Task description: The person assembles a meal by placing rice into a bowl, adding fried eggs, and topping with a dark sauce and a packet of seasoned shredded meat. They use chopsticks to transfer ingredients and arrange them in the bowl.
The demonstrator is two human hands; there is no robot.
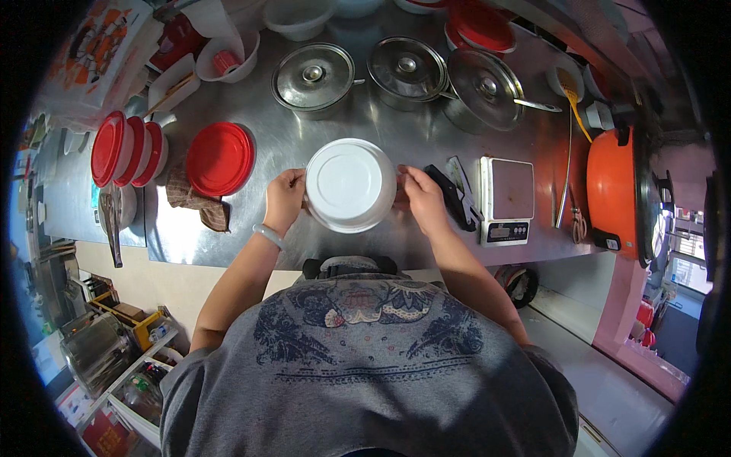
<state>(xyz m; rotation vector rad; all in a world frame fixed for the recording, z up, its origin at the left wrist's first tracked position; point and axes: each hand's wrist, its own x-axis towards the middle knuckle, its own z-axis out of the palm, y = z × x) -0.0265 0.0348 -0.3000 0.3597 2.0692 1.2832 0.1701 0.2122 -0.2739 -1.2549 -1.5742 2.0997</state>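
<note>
A round white bowl (350, 185) is held level in front of me, over the steel worktop (259, 251). My left hand (284, 199) grips its left side, thumb and fingers pinched at the rim. On the opposite side my right hand (422, 199) has its fingertips pinched at the edge. Whether the bowl's inside or its underside faces up, I cannot tell. To the left, a red lid (220, 159) lies by a folded brown cloth (187, 194). Close to my right hand are a black-and-white object (457, 198) and a digital kitchen scale (508, 199).
Lidded steel pots (313, 76) line the back, near a yellow skimmer (576, 114). Red-lidded bowls (110, 148) and tongs (111, 225) are at the left. A large orange cooker (611, 190) stands right, beside scissors (579, 226). White tubs (298, 19) sit behind the pots.
</note>
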